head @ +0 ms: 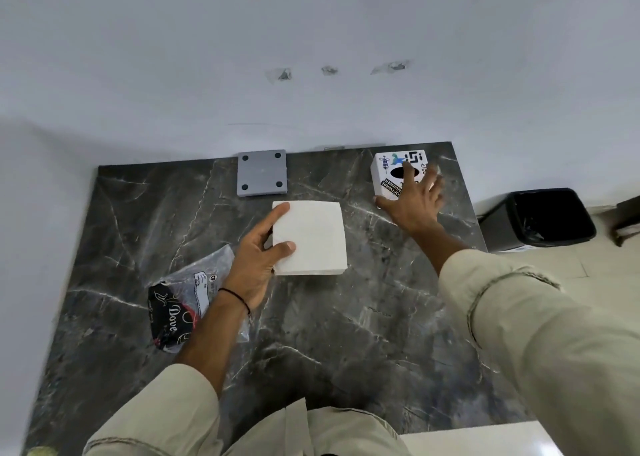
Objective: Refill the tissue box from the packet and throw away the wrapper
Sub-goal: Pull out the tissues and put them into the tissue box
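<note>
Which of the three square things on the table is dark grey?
The flat plate with four holes by the wall; the tissue stack and tissue box are white.

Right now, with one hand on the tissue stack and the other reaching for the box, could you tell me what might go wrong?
The left hand pinches only one edge of the tissue stack, so lifting it could fan the sheets apart. The right hand rests on the tissue box near the table's back corner; a push might slide it off. The empty wrapper, partly under the forearm, could be swept away.

Matt white paper tissue stack, crinkled glossy plastic wrapper, polished veined marble table
</note>
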